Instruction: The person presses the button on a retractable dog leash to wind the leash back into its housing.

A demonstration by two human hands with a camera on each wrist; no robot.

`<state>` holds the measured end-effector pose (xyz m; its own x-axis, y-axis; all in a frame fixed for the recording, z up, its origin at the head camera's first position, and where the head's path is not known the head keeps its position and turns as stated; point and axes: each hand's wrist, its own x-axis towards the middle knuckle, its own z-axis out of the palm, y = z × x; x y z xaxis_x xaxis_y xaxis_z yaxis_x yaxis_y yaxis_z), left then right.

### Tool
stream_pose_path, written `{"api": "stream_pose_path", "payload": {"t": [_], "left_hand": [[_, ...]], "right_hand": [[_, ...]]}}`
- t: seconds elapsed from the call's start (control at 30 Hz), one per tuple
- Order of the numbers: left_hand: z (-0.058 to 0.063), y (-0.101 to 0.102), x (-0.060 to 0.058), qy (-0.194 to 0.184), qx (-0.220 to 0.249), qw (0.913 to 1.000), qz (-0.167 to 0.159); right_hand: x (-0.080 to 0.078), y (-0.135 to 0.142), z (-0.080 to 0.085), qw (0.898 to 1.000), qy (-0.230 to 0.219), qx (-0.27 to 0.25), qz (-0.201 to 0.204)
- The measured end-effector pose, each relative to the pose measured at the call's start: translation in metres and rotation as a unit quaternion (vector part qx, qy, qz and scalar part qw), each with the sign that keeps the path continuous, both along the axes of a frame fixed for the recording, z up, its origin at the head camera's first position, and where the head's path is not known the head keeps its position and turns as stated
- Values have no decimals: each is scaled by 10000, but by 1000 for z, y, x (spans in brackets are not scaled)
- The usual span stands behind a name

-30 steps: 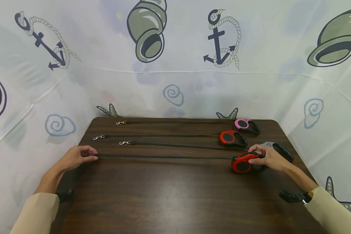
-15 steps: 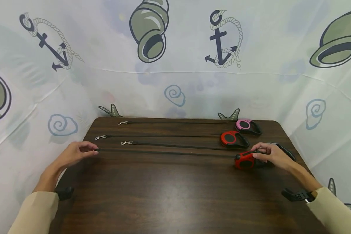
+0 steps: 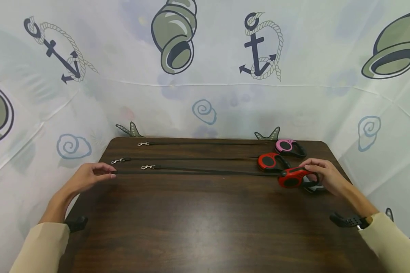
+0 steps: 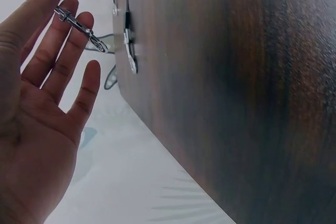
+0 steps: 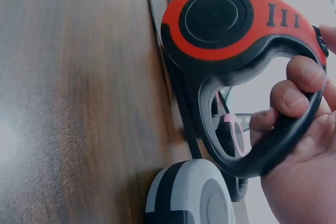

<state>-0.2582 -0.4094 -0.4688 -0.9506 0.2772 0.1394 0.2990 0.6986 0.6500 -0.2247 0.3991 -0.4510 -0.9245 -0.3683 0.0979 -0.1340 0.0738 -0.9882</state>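
My right hand grips the handle of a red and black retractable dog leash, raised above the table. In the right wrist view several fingers curl through its black loop. From its nose a dark strap stretches left to my left hand. There the thumb and fingers pinch the strap's end, and its silver snap hook shows beside the fingers in the left wrist view. Under the raised leash lies a grey retractable leash, mostly hidden in the head view.
A second red leash and a pink leash lie farther back on the brown table. Their straps run left, ending in silver hooks. The grey leash's hook lies nearer. Printed cloth surrounds the table.
My right hand has moved farther back and slightly right, lifting the red leash over the grey one. My left hand has risen a little, and the stretched strap has shifted back with them.
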Motion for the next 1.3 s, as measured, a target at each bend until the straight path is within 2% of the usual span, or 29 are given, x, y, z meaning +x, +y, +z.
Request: {"api": "stream_pose_path", "payload": {"t": [0.27,0.83,1.07,1.3], "left_hand": [[4,7,-4,121,70,9999,-102],[9,11,-5,103,-102,9999,-43],[11,13,-3,97,-91,9999,-48],[13,16,-4,188,-110,9998,-15]], "right_hand": [[-1,2,4,9986,73,-331,-394],[-1,3,7,9964,192,-596,-573],[1,0,9,9986,77,-219,-481],[1,-5,12,9950,93,618,-784]]}}
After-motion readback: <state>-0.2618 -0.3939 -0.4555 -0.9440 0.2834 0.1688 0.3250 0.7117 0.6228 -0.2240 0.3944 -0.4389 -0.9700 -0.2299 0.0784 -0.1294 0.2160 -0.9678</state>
